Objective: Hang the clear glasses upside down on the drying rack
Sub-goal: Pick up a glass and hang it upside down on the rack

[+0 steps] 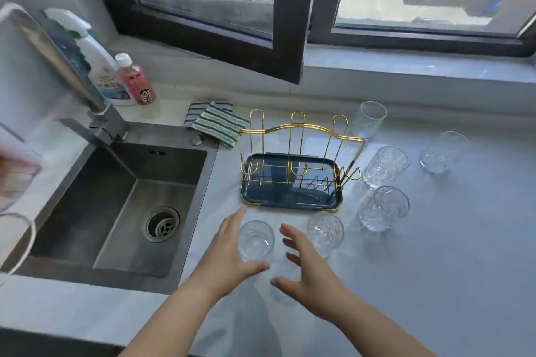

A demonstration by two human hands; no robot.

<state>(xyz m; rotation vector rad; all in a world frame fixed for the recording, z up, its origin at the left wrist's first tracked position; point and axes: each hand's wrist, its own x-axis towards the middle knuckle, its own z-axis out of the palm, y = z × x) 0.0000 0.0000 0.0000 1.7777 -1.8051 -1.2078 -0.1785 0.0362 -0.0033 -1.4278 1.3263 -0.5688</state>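
Note:
A gold wire drying rack [301, 129] with upright loops stands on a dark blue tray [290, 206] in the middle of the counter; nothing hangs on it. Several clear glasses stand upright around it. The nearest glass [256, 239] sits just in front of the tray, between my hands. My left hand [229, 252] is open at its left side, fingers spread. My right hand [307, 266] is open at its right side, not touching it. A second glass [325, 230] stands just beyond my right hand. More glasses [384, 207] [385, 166] [369, 119] [443, 151] stand right of the rack.
A steel sink [121, 206] with a tap [95, 113] lies to the left. Two bottles [107, 66] [137, 81] stand behind it. Folded striped cloths [216, 122] lie behind the rack on the left. An open window frame [287, 46] overhangs the counter's back.

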